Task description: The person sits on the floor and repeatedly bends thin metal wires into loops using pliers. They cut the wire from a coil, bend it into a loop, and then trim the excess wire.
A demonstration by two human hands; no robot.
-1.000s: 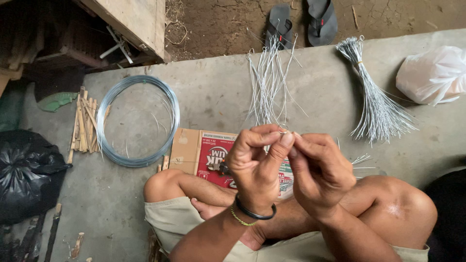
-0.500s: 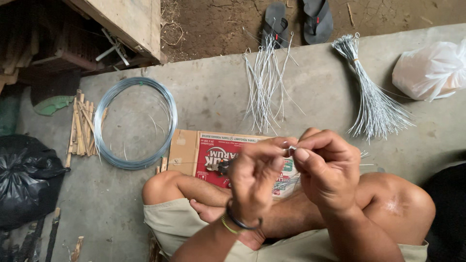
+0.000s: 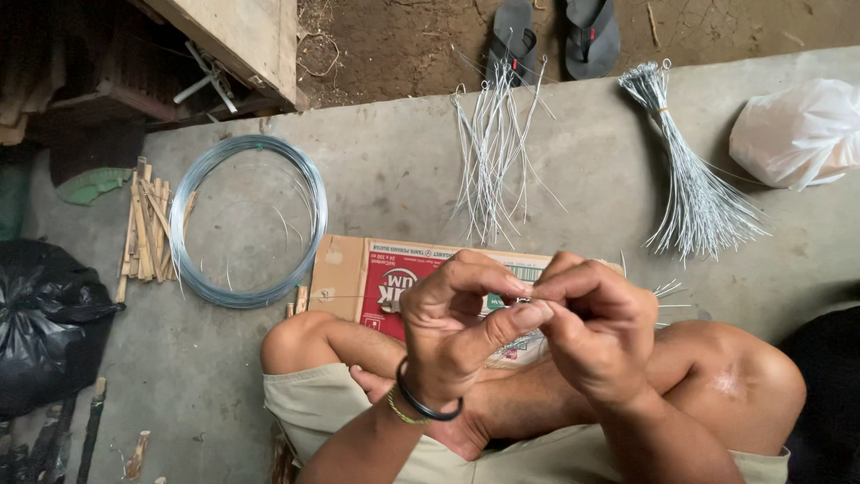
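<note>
My left hand and my right hand meet in front of me, fingertips pinched together on a thin piece of grey wire. Most of that wire is hidden between the fingers. Both hands hover above a flattened red and brown cardboard box lying in front of my crossed legs. A dark bangle sits on my left wrist.
On the concrete floor lie a coil of grey wire, a loose fan of cut wires, a tied wire bundle, bamboo sticks, a white plastic bag and a black bag. Sandals rest on the dirt beyond.
My hands have stayed pinched together on the wire, turning slightly; the fingers have shifted their grip. Nothing on the floor has moved.
</note>
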